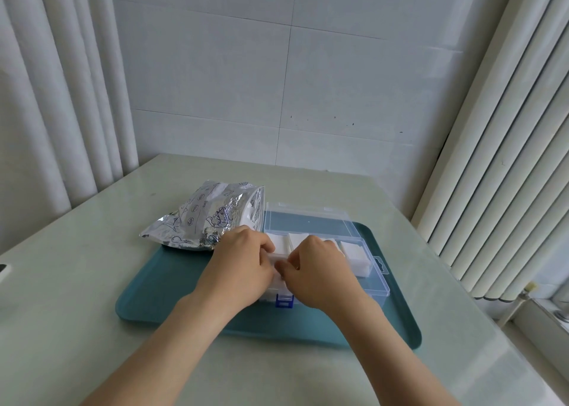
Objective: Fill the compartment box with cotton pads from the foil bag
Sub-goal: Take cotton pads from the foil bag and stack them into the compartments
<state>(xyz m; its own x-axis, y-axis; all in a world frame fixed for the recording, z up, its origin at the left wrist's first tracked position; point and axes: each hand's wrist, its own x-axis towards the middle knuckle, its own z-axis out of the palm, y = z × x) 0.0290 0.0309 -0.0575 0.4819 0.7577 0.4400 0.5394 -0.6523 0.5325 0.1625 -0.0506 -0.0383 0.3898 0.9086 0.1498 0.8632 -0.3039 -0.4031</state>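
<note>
Currently: box open on tray; bag just left of it. Left hand and right hand both pinch pads over front compartment. Advice: keep stack square, lower flat between dividers, release once seated. Other compartments hold pads.

**Inspector:** Where is the tray sitting?

**Assistant:** It is lying on the table, in front of the wall. The compartment box is sitting on it, with the lid lying open behind.

**Inspector:** And the foil bag?

**Assistant:** It is lying just left of the lid, partly on the tray's far left corner and partly on the table.

**Inspector:** Contents?

**Assistant:** Cotton pads are sitting in the compartments. The left hand and right hand are meeting over the box's left part, pinching pads between them.
</note>
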